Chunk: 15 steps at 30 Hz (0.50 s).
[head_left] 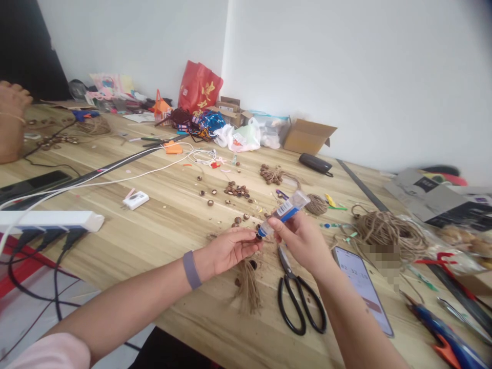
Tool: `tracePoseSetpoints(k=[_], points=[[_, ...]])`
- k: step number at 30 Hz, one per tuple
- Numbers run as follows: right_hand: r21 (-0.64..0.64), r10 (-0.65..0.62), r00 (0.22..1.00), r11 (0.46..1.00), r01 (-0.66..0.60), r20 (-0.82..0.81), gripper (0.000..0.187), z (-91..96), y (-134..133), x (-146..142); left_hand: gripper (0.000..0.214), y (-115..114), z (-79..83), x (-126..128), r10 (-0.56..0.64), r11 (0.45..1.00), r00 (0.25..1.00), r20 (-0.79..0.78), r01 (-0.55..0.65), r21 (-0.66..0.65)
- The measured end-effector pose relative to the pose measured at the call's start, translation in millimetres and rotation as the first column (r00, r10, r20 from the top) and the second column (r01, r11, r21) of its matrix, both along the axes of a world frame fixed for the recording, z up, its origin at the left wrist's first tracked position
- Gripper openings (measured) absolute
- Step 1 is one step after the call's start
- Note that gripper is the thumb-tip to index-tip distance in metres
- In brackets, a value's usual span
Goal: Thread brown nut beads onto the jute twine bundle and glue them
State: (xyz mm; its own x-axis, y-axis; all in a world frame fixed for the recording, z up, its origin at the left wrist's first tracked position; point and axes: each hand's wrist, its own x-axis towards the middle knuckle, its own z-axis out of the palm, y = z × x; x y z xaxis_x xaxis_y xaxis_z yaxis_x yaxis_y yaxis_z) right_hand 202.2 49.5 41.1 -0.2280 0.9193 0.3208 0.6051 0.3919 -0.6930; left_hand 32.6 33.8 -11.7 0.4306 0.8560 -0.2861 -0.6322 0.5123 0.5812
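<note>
In my right hand (300, 238) is a clear glue tube with a blue-and-white label (285, 209), tilted so its tip points down to the left. My left hand (234, 250) pinches a small dark brown nutshell piece (259, 234) right at the tube's tip. Below my left hand lies a bundle of frayed twine (248, 287). Scissors with black handles (296, 294) lie on the table under my right hand. Beyond my hands is a small pile of brown shell pieces (236, 189).
A lit phone (363, 292) and a heap of twine (388, 233) lie to the right, with a blue-and-orange tool (442, 328) nearer me. At left are a white power strip (49, 221) and a charger (136, 200). Another person's hand (13, 120) shows at far left.
</note>
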Motion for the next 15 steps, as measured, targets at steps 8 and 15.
tracePoseSetpoints(k=[8,15], points=[[-0.265,-0.109,0.879,0.964,-0.02,-0.464,0.047,-10.5,27,14,0.013,2,0.5,-4,0.047,0.999,0.998,0.049,-0.047,-0.004],[-0.493,0.172,0.985,0.857,-0.149,0.003,0.047,-1.5,60,37,0.01,4,-2.4,-4,0.04,0.999,0.998,0.048,-0.04,-0.004]])
